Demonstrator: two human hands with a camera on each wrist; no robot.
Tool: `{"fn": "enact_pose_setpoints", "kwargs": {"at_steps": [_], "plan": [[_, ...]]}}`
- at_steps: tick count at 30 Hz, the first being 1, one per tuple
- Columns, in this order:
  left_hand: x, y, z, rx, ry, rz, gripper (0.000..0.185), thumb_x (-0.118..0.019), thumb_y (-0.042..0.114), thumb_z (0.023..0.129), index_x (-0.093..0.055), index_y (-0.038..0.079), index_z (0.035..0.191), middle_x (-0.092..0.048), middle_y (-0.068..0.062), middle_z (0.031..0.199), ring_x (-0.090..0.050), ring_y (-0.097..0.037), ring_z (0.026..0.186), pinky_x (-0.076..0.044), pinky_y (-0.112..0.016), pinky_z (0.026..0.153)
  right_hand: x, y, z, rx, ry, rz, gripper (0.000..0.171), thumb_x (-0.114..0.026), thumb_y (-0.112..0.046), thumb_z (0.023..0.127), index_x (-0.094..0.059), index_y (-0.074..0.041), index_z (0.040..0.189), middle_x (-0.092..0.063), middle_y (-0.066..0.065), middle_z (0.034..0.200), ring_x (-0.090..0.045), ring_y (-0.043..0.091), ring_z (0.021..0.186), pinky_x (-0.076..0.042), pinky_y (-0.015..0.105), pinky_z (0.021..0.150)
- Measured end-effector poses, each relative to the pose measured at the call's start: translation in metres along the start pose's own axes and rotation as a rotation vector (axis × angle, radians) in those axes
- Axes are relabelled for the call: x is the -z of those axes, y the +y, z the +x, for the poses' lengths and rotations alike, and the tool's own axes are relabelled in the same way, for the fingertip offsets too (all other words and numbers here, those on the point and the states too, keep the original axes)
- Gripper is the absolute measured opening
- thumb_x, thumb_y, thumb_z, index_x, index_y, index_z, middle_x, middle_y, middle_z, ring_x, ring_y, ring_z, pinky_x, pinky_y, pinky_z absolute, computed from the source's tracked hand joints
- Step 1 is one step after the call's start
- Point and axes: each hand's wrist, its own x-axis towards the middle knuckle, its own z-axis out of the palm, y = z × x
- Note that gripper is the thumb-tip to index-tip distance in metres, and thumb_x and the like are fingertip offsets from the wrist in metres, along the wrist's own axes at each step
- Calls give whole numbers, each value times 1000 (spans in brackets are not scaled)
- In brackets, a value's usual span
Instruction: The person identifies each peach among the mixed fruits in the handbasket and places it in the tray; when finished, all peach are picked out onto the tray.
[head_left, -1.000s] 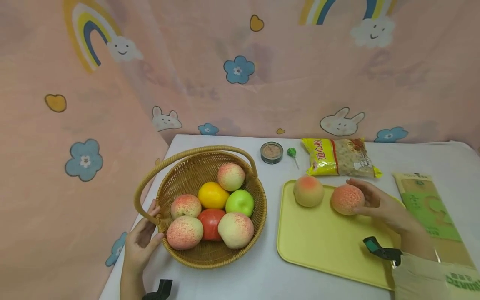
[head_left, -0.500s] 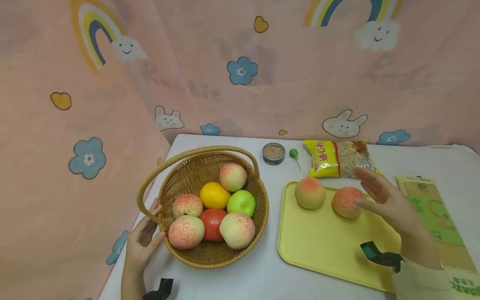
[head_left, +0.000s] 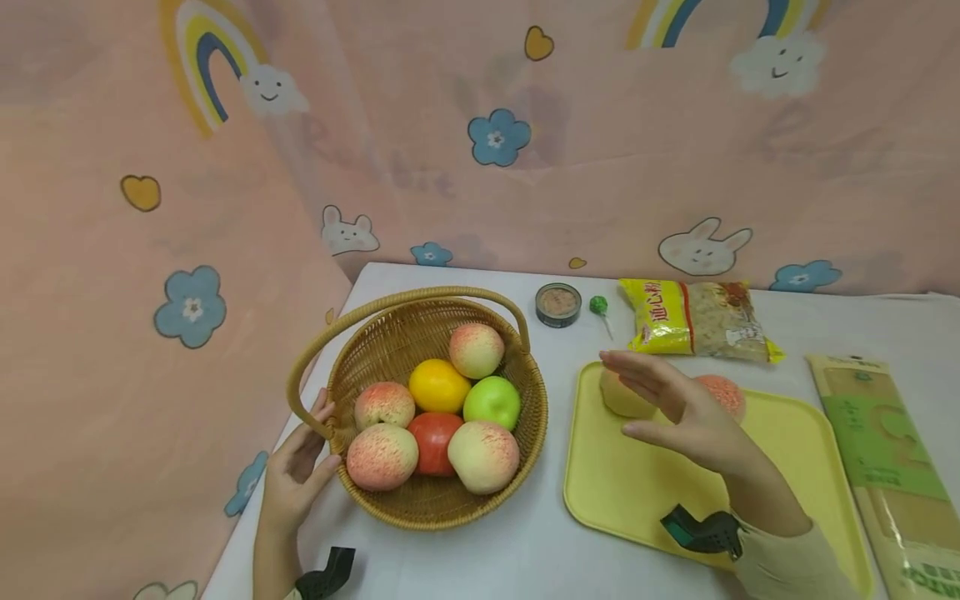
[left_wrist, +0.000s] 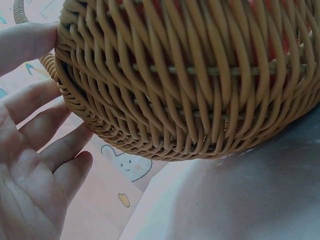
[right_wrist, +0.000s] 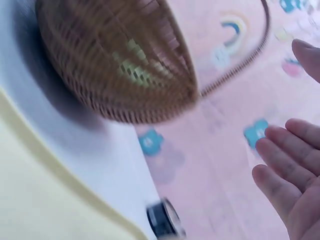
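A wicker basket (head_left: 517, 433) with a hoop handle holds several peaches, a yellow fruit (head_left: 438, 385), a green apple (head_left: 492, 402) and a red fruit (head_left: 433, 439). My left hand (head_left: 300, 471) rests open against the basket's left wall by the handle's base, fingers straight (left_wrist: 35, 150). Two peaches (head_left: 621, 398) (head_left: 726, 393) lie on the yellow tray (head_left: 637, 492). My right hand (head_left: 667, 400) hovers empty over the tray's far left part, palm facing left, fingers spread (right_wrist: 295, 170), partly hiding both peaches.
Behind the tray lie a yellow pasta packet (head_left: 697, 329), a small round tin (head_left: 558, 304) and a green lollipop (head_left: 598, 307). A green-labelled flat pack (head_left: 877, 442) lies at the right. Pink patterned cloth walls off the back and left.
My right hand has let go of the right peach on the tray and has swung left, open, towards the basket. The left hand has stayed at the basket.
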Motion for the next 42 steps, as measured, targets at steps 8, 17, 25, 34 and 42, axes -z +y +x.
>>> {"fn": "enact_pose_setpoints", "kwargs": {"at_steps": [8, 17, 25, 34, 42], "plan": [[-2, 1, 1, 24, 7, 21, 51, -55, -20, 78, -40, -24, 127, -27, -34, 147, -31, -26, 142, -32, -24, 112, -35, -25, 48, -14, -206, -62, 70, -69, 1, 82, -36, -7, 143, -39, 13, 148, -35, 9, 138, -30, 20, 112], [0, 1, 1, 29, 7, 26, 51, -56, -19, 79, -40, -24, 127, -27, -34, 147, -30, -25, 142, -32, -23, 112, -67, -48, 108, 9, -431, -37, 69, -71, -11, 84, -37, -10, 144, -40, 5, 149, -37, 17, 138, -34, 33, 113], [-1, 3, 1, 22, 7, 17, 52, -56, -21, 78, -40, -23, 128, -29, -30, 148, -30, -24, 142, -32, -23, 111, -98, -50, 149, -45, -597, -81, 68, -72, -19, 84, -38, -8, 142, -42, 7, 146, -39, 17, 136, -31, 33, 114], [0, 2, 1, 16, 8, -1, 51, -54, -23, 78, -39, -25, 127, -30, -28, 149, -30, -24, 142, -32, -23, 112, -127, -43, 182, -105, -763, -72, 68, -70, -14, 84, -36, -2, 142, -41, 13, 147, -38, 19, 137, -30, 27, 114], [-1, 4, 1, 47, 7, 3, 49, -55, -19, 81, -40, -24, 127, -28, -31, 148, -30, -25, 142, -31, -23, 112, -144, -42, 192, -171, -920, -131, 73, -71, -19, 84, -34, -6, 145, -38, 7, 150, -33, 19, 140, -32, 32, 113]]}}
